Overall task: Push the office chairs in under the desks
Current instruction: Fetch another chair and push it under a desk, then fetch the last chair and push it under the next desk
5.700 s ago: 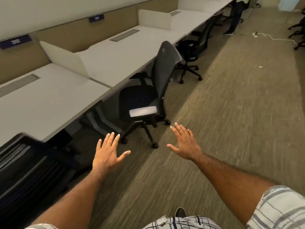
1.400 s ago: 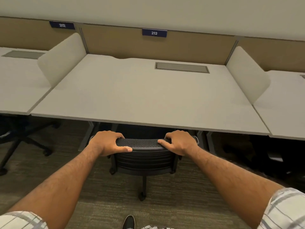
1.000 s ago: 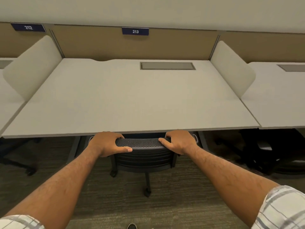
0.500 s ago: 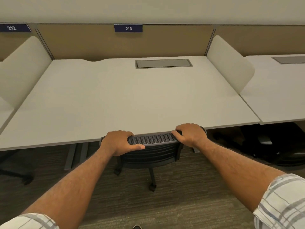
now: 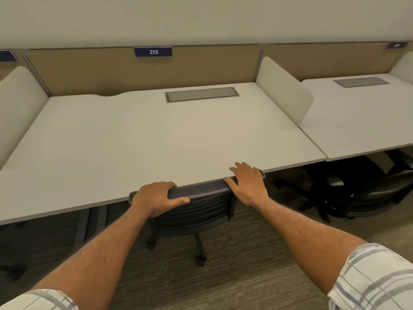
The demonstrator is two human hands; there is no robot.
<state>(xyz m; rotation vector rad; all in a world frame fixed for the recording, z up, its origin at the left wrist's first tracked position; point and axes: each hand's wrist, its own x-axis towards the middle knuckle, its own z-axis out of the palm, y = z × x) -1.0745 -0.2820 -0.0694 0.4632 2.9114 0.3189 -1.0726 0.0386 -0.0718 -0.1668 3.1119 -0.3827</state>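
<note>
One chair looks all but home in the head view: the black office chair point(image 5: 196, 206) sits at the lower centre of the frame, the top rail of its mesh backrest against or just short of the front edge of the worktop point(image 5: 156, 142) under the number plate point(image 5: 153, 51) reading 213. Its seat is hidden beneath, and only the stem and casters point(image 5: 201, 261) show on the carpet point(image 5: 223, 276). The left hand point(image 5: 156, 200) grips the rail, fingers curled over the top and thumb laid along its near face. The right hand point(image 5: 248, 184) lies flat on the rail's other corner, fingers straight and reaching over the worktop edge, holding nothing. I judge this chair's push to be finished or within a last nudge, with letting go the only step left here. At the right edge, a second chair point(image 5: 368, 193) stands in shadow under the neighbouring worktop point(image 5: 357, 121). Whether it is fully in I cannot tell, and any other chairs lie outside the frame.
</note>
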